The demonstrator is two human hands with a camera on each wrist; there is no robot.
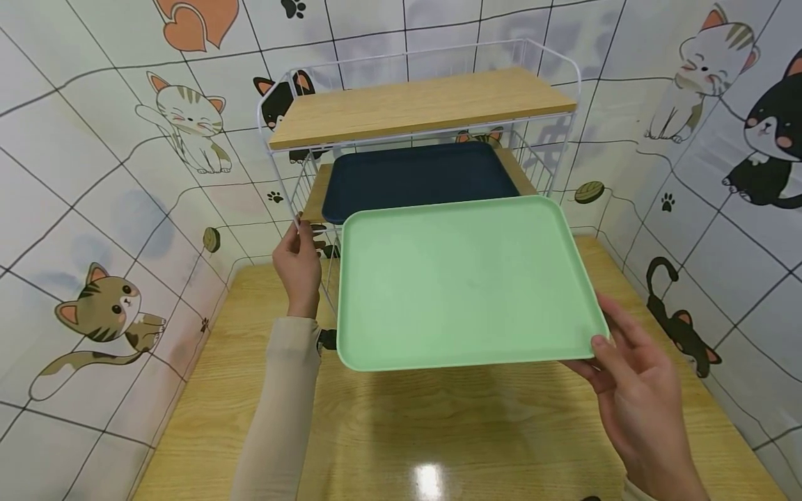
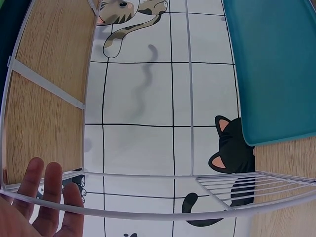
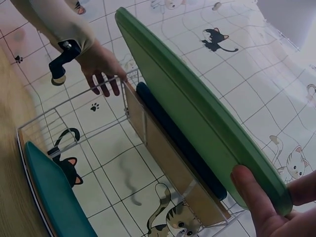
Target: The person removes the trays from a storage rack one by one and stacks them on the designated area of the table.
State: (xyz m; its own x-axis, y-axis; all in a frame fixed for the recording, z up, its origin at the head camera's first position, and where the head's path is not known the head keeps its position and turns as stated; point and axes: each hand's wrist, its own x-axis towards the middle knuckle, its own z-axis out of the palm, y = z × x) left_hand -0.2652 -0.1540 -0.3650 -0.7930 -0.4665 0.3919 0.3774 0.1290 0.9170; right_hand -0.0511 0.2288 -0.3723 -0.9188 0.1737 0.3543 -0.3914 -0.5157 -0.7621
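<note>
My right hand [image 1: 642, 396] pinches the near right corner of a light green tray [image 1: 470, 278], thumb on top and fingers beneath. The tray hangs tilted in front of a white wire rack [image 2: 148, 216], over the middle shelf's front edge. My left hand [image 1: 299, 268] grips that rack at the middle shelf's front left corner; in the left wrist view its fingers reach past the wire. A dark blue tray [image 1: 420, 177] lies on the middle wooden shelf, partly hidden by the green one. On the lower shelf rests a teal tray [image 2: 281, 74], hidden in the head view.
The rack's top wooden board [image 1: 426, 104] spans above the dark blue tray. Below stands a wooden table [image 1: 438, 424]. Tiled walls [image 1: 81, 209] with cat pictures close in the back and both sides.
</note>
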